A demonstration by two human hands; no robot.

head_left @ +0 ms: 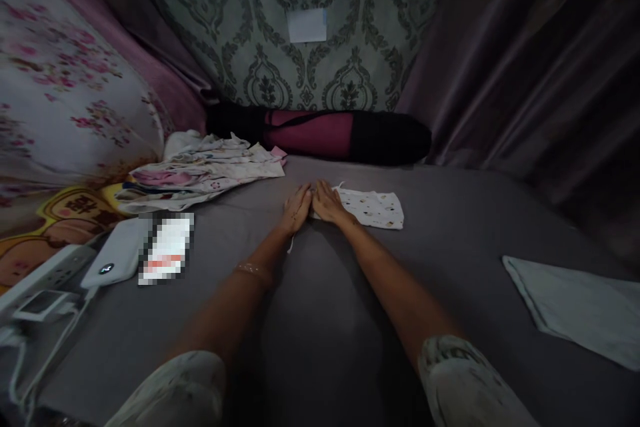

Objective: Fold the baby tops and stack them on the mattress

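A small white garment [374, 208] printed with little dark and yellow figures lies folded flat on the grey sheet. Thin white ties stick out from it, one near my left wrist. My right hand [329, 203] rests palm down over its left part, fingers stretched forward. Right beside it, my left hand [298, 208] lies at the garment's left edge with its fingers extended, close to touching the right hand. Some fabric shows between the two hands; what lies under the palms is hidden.
A pile of folded clothes [210, 170] sits at the back left. Nearer are a white power bank [117, 253], a blurred-out rectangle [167, 248] and a power strip [47, 280] with cables. A pale folded cloth [583, 303] lies right. A black-and-pink bolster-shaped bag [317, 133] lines the wall.
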